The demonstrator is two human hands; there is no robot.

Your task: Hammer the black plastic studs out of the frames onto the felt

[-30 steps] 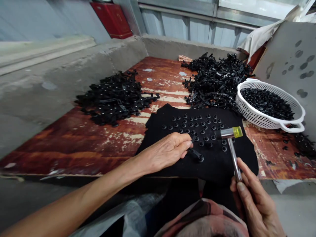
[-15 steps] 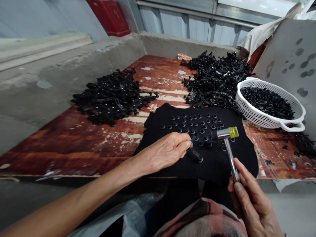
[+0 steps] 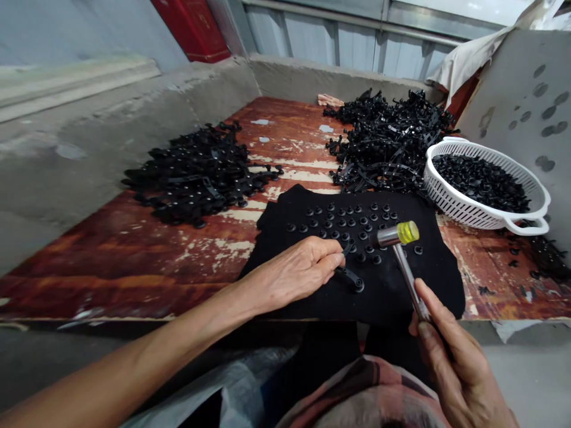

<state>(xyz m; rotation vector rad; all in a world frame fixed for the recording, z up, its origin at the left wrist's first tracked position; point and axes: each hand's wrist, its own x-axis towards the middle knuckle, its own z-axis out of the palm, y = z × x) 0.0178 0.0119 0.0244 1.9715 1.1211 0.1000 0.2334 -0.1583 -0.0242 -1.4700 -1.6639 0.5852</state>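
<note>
My left hand (image 3: 307, 267) pinches a black plastic strip (image 3: 350, 277) with round ends, low over a black cloth (image 3: 392, 300). One round end of the strip rests at the cloth beside the fingers; another part reaches up to the small round black caps. In my right hand (image 3: 459, 362) is a small mallet (image 3: 404, 255) with a metal handle and a yellow-tipped head. That head hangs above the cloth, to the right of the strip. Several round black caps (image 3: 342, 223) stand in loose rows on the cloth, some hidden behind the mallet head.
A heap of black strips (image 3: 200, 172) lies on the worn red-brown table (image 3: 191, 252) at left. A larger tangled heap (image 3: 392, 137) is at the back. The white basket (image 3: 479, 220) at right holds small black parts. A low concrete ledge (image 3: 214, 89) borders the table.
The mallet head has shifted slightly left and up, closer to the strip, and tilted. My left hand keeps its pinch on the strip. The whole view has shifted a little.
</note>
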